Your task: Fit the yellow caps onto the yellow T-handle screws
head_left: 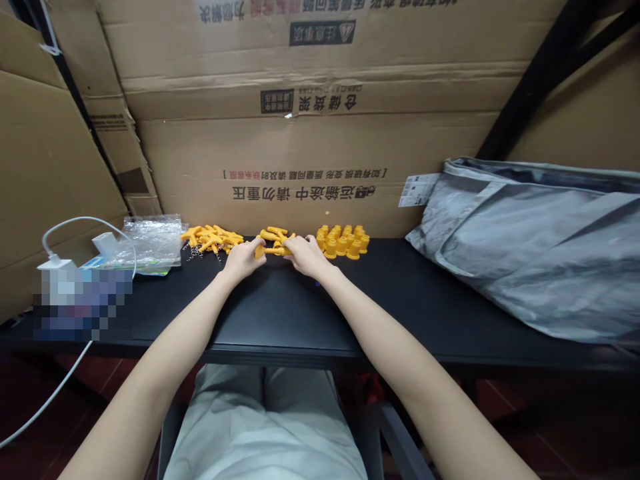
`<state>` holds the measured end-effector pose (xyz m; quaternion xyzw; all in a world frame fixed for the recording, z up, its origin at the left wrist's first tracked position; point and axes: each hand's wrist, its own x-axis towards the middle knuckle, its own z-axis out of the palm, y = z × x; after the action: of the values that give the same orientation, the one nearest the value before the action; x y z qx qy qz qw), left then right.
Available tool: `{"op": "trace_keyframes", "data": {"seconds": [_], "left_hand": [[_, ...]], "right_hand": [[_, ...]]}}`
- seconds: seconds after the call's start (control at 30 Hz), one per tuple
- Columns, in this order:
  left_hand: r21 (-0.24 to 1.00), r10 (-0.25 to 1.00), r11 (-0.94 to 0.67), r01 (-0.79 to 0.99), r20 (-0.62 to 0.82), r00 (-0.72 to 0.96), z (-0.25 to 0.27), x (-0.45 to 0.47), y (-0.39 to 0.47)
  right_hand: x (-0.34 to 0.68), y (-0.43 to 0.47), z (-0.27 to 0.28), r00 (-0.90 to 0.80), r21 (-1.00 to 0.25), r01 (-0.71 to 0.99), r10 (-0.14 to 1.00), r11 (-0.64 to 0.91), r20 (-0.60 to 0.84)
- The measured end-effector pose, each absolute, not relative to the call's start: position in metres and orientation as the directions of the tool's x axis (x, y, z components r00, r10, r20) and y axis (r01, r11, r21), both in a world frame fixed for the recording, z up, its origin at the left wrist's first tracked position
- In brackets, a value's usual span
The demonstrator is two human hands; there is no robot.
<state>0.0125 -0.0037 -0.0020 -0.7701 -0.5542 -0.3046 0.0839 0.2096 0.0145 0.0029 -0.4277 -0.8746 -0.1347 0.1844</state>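
Above the far part of the black table, both hands are closed on an orange-yellow plastic corkscrew (pixel 271 251), held level between them. My left hand (pixel 243 259) pinches its left end, while my right hand (pixel 306 257) grips the other end; the fingers hide part of it. Just behind the hands lie a few finished-looking orange-yellow corkscrews (pixel 274 233). Beside my left hand is a pile of orange handles (pixel 213 237) with silver spiral wires sticking out. To the right of my right hand, several yellow cup-shaped plastic pieces (pixel 342 241) stand upright in rows.
A large grey bag (pixel 530 247) fills the table's right side. At the left are clear plastic packaging (pixel 153 240), a white charger (pixel 57 273) with a cable, and a blurred-out item (pixel 83 307). Cardboard (pixel 320 147) walls the back. The black table's (pixel 285 320) front edge is near my lap.
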Motion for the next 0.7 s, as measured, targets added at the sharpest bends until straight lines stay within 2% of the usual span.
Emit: {"op": "trace_keyframes", "data": {"seconds": [0.2, 0.47, 0.7], "left_hand": [[0.251, 0.818, -0.354, 0.901, 0.55, 0.168, -0.001, 0.013, -0.005], [0.297, 0.846, -0.311, 0.903, 0.52, 0.12, 0.001, 0.011, -0.007], [0.287, 0.856, -0.314, 0.905, 0.498, 0.139, 0.002, 0.01, -0.008]], "right_hand": [[0.206, 0.01, 0.007, -0.548, 0.153, 0.818, 0.671, 0.555, 0.5], [0.208, 0.015, 0.001, -0.564, 0.122, 0.796, 0.656, 0.593, 0.502], [0.209, 0.016, -0.003, -0.602, 0.081, 0.763, 0.659, 0.641, 0.451]]}}
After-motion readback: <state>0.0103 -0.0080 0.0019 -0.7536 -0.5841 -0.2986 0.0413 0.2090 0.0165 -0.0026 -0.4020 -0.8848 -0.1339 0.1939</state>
